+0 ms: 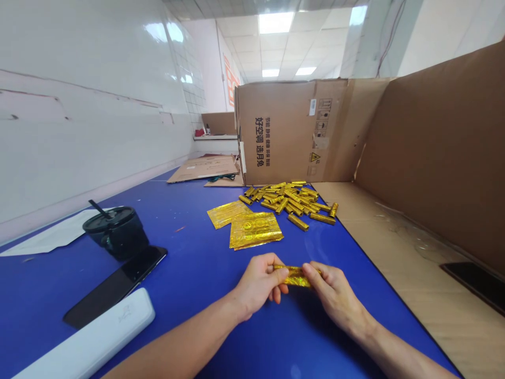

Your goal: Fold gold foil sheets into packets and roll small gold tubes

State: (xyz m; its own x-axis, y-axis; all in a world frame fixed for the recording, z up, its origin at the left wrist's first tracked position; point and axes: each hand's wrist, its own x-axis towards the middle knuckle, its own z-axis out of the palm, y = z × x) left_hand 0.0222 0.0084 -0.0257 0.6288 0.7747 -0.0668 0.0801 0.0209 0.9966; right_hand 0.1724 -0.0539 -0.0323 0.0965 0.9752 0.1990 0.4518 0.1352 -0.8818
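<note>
A narrow strip of folded gold foil paper (pixel 296 277) is stretched between my two hands, just above the blue table. My left hand (pixel 262 279) pinches its left end between thumb and fingers. At the other end, my right hand (pixel 329 287) grips it with the thumb on top. Beyond the hands lies a stack of flat gold foil sheets (pixel 256 230), with another gold sheet (pixel 225 213) partly under it. Farther back is a loose heap of rolled gold foil pieces (pixel 290 200). Parts of the strip's ends are hidden by my fingers.
On the left of the blue table (pixel 189 279) stand a dark lidded cup with a straw (pixel 118 231), a black phone (pixel 118 284) and a long white case (pixel 98 337). A large cardboard box (pixel 292 131) rises behind the heap. Cardboard (pixel 434 131) also walls the right side.
</note>
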